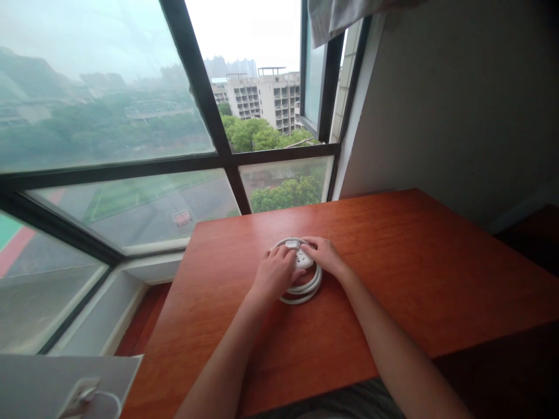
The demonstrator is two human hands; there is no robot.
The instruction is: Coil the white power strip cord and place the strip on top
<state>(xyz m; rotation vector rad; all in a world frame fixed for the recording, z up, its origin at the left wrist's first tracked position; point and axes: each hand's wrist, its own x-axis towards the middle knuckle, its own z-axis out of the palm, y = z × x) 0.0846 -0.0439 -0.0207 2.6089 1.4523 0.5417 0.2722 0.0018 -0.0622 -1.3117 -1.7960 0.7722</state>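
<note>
A white power strip (304,259) rests on the reddish-brown wooden table (393,262), with its own white cord (308,290) coiled in loops around it. From the left side, my left hand (276,271) lies over the strip and the coil, fingers bent and closed on them; it hides part of both. My right hand (325,255) grips the strip's right far side, its thumb and fingers at the edge by the coil. A white plug-like piece (292,245) shows at the strip's far end, between the two hands.
Beyond the table is a dark-framed window (279,152), with one pane (315,75) swung open. A grey wall (449,116) rises at the right. At lower left, a wall socket (82,396) has a white plug in it. A curtain (336,20) hangs at the top.
</note>
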